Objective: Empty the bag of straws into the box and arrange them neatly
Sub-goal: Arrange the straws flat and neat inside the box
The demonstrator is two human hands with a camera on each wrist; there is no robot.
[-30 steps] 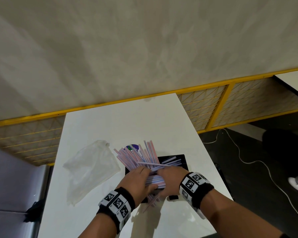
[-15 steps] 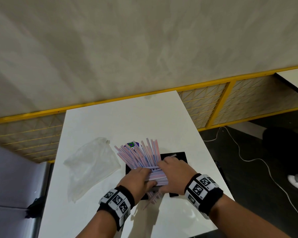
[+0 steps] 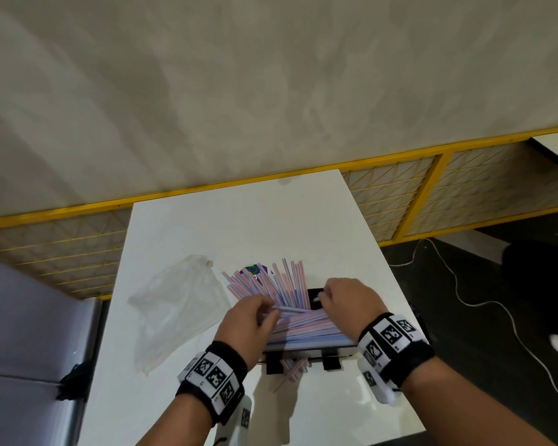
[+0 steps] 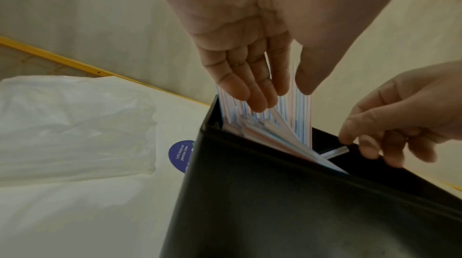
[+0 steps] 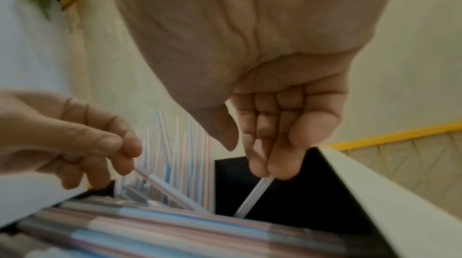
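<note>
A black box stands on the white table. Pink and blue striped straws fan out from its far left side, and more straws lie flat across it. My left hand pinches one straw over the pile's left end, with its fingers among the leaning straws. My right hand hovers over the box's dark far right corner, its fingers curled on the end of a single pale straw. The empty clear bag lies to the left.
A few straws poke out onto the table under the box's near edge. A round purple sticker lies behind the straws. A yellow-framed mesh fence runs behind the table. A white cable crosses the dark floor on the right.
My right hand has lifted off the pile and moved to the right, and it now holds one straw. The flat-lying straws show between the hands. My left hand now pinches a straw.
</note>
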